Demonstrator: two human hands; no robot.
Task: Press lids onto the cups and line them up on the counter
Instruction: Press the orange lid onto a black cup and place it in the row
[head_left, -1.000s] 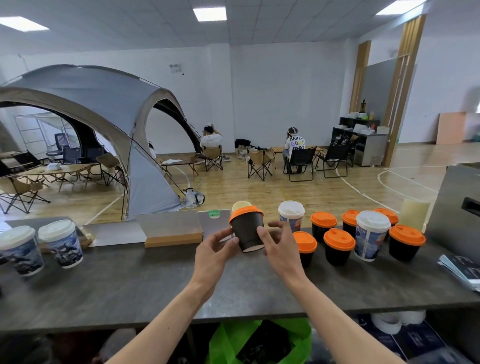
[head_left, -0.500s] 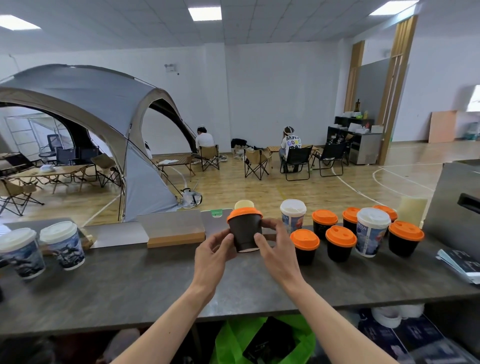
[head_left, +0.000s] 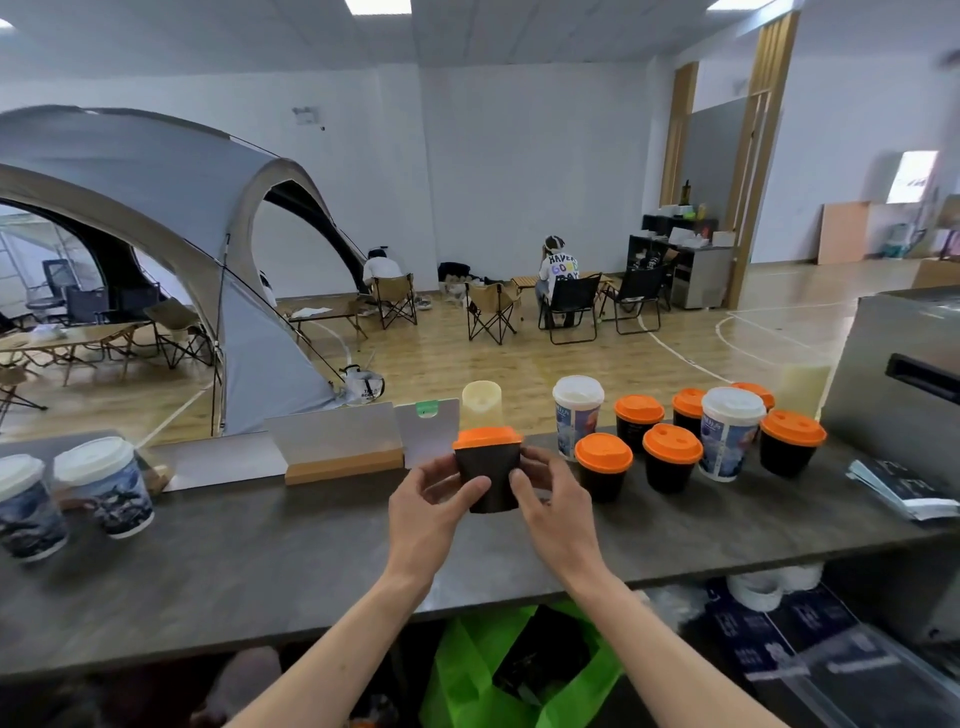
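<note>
hands both on one black cup (head_left: 491, 480) with an orange lid (head_left: 487, 436), held just above the grey surface (head_left: 260, 561), roughly mid-frame. left hand (head_left: 431, 512) wraps the cup's left side, thumb across the front wall; right hand (head_left: 553, 501) closes on the right side, thumb on the front, fingers behind the cup. lid sits on the rim; whether it is fully seated cannot be told from this angle.

right of the held cup, standing on the surface: a cluster of black cups with orange lids, nearest one (head_left: 604, 470) just beside the right hand, then another (head_left: 671, 457), one behind (head_left: 638, 421), one further back (head_left: 690, 410), and one at the far right (head_left: 791, 441). a sixth orange lid (head_left: 756, 392) shows partly behind a tall printed cup with white lid (head_left: 730, 431). second printed white-lidded cup (head_left: 576, 418) stands between the held cup and the black cluster, toward the back.

far left of the surface: two more printed cups with white lids (head_left: 106, 486), (head_left: 26, 506), side by side, well apart from the rest.

behind the held cup: a pale yellow lid or cup (head_left: 482, 402), partly hidden, and a wooden-based sign holder (head_left: 337, 441). green bag (head_left: 467, 670) below the surface edge.
</note>
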